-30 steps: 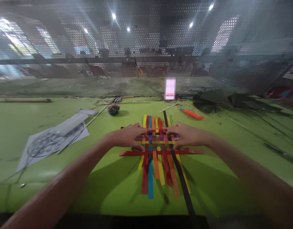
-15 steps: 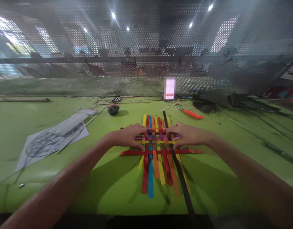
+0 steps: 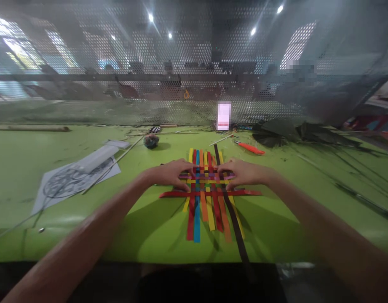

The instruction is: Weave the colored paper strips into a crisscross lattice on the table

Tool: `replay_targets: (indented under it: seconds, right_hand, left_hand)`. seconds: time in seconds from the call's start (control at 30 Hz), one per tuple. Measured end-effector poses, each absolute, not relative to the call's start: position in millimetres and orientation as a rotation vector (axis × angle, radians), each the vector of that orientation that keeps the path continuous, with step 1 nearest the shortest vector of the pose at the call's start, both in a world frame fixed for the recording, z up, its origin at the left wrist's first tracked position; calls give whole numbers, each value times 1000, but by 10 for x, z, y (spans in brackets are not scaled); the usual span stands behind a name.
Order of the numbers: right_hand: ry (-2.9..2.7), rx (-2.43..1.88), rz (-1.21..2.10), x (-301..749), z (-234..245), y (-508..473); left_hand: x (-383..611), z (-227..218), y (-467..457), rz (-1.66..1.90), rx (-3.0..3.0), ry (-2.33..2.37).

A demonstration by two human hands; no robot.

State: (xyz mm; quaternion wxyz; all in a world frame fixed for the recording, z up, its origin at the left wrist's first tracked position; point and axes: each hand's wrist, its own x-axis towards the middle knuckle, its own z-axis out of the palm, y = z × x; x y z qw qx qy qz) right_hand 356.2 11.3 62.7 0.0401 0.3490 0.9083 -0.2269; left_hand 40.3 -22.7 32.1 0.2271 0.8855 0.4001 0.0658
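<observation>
Weave (image 3: 207,182): open-ended mat of flat, ribbon-like strips, over and under in a small checkered block; it lies flat on the table, between the two hands.
Lengthwise strips (image 3: 210,216): nine, smooth and narrow; from the left yellow, red, blue, orange, yellow, red, orange, dark, yellow. The dark one is longest and reaches past the near edge.
Crosswise strips (image 3: 171,194): red, yellow, green, purple and dark among them, too crowded to count; one red strip lies nearest the person, ends sticking out both sides.
Left hand (image 3: 176,173): thumb and fingers apart, tips on the weave's left side; whether they pinch any strip, I cannot tell.
Right hand (image 3: 239,172): mirrors it on the right side, thumb and fingers apart; a pinch cannot be made out.
Table (image 3: 149,248): glossy, lime green, with one small round stud (image 3: 41,230).
Ball (image 3: 151,141): one, dark, mottled and rough.
Tool (image 3: 250,147): one, slim, with a red handle.
Paper (image 3: 65,187): one sheet bearing a round drawing.
Leaves (image 3: 269,134): dark, broad, ribbed-looking.
Panel (image 3: 194,112): grey, perforated, see-through.
</observation>
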Motion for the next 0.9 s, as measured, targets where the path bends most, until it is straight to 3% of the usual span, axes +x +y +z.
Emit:
replay_targets:
  seconds: [0.57,0.9]
  right_hand:
    - [2831,1090,-815,3608,593,66]
    - [3058,1107,-858,3652,672,-33]
  left_hand:
    - [390,325,-350,215,2508,1071]
    - [263,477,-469,432,2485,962]
